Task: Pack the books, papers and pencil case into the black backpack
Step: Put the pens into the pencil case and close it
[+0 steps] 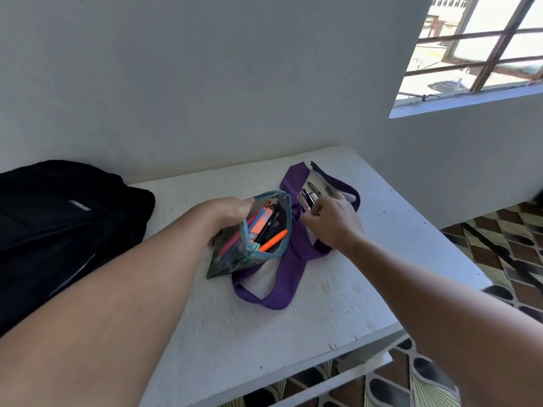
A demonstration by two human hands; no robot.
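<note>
A clear pencil case point(235, 259) with a teal zipper stands unzipped on the white table point(293, 333), with several coloured pens and markers inside. My left hand point(232, 215) grips its far left side and holds it upright. My right hand point(332, 221) reaches over a purple and white tote bag point(293, 259) and its fingers curl over a few dark pens point(310, 196) lying on the bag. The black backpack point(58, 230) lies at the table's left end against the wall. No books or papers are in view.
A white wall runs close behind the table and along its right. A barred window point(476, 48) is at the upper right. Patterned floor tiles point(499, 259) show to the right of and below the table's front edge.
</note>
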